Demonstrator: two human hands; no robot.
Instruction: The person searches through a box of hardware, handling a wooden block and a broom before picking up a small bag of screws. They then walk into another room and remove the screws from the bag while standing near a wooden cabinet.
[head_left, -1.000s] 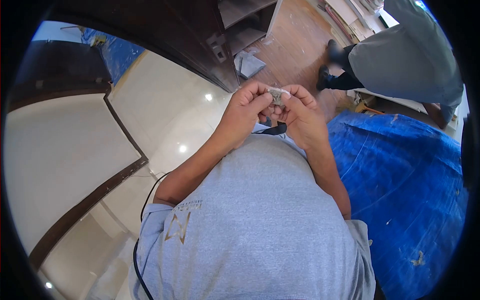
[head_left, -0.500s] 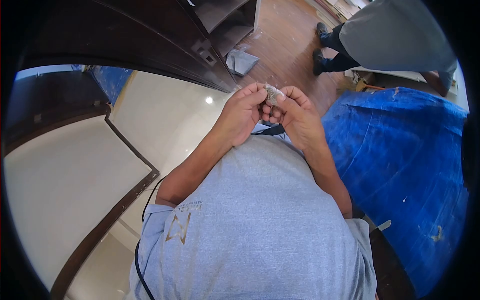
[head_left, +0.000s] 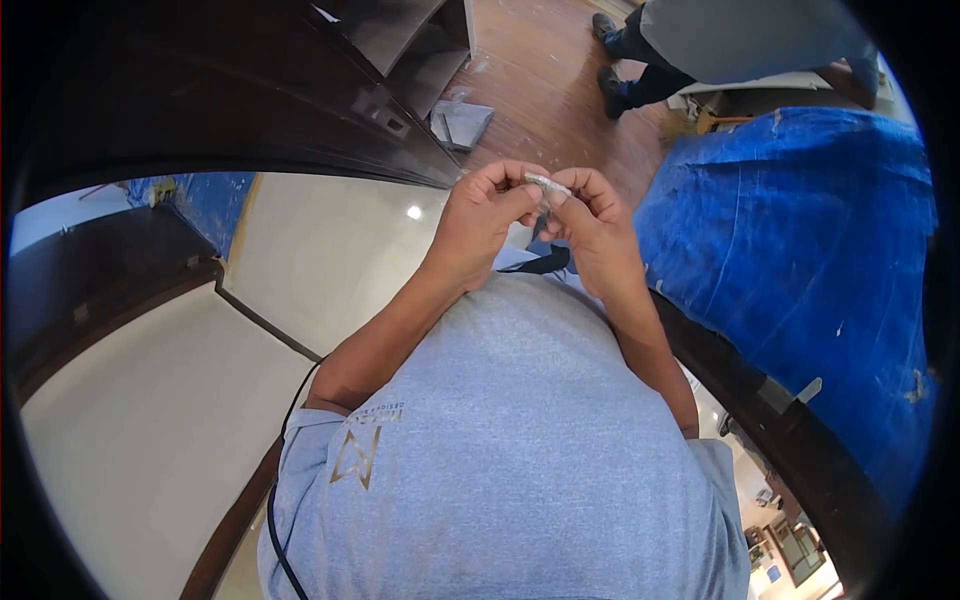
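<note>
A small clear plastic packet (head_left: 547,184) is stretched between my two hands in front of my chest, its contents too small to make out. My left hand (head_left: 488,212) pinches one end between thumb and fingers. Thumb and curled fingers of my right hand (head_left: 598,222) grip the other end. The fingertips of both hands are close together, and they partly cover the packet.
A dark door (head_left: 230,100) with a latch plate stands ahead on the left. A grey wrapped piece (head_left: 464,125) lies on the wood floor (head_left: 535,75). Blue sheeting (head_left: 790,230) hangs at right. Another person (head_left: 750,40) stands ahead at right.
The packet has tipped, now showing a narrower edge between my fingers. Both hands keep their pinch. The view has shifted, bringing the dark frame at lower right into sight.
</note>
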